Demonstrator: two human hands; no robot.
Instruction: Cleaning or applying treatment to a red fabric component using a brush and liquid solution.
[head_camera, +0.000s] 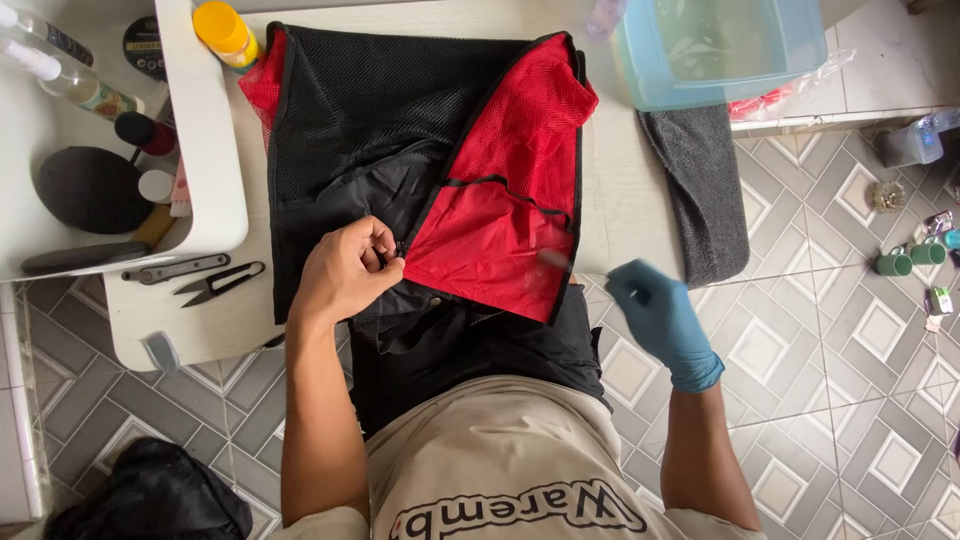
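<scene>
A black jacket with red mesh and red fabric lining (430, 170) lies spread open on the white table (625, 200), its lower part hanging off the near edge onto my lap. My bare left hand (345, 272) pinches the zipper area at the jacket's middle, fingers closed on the fabric edge. My right hand (655, 310), in a blue glove, hovers blurred beyond the table's right near corner; a thin blurred thing seems to be at its fingertips, too unclear to name.
A white tray (205, 140) at left holds bottles, a black round pad and brushes. Black thread snips (222, 283) and a grey tool lie beside it. A clear blue tub (720, 50) stands at the back right, a grey towel (700, 190) draped over the table edge.
</scene>
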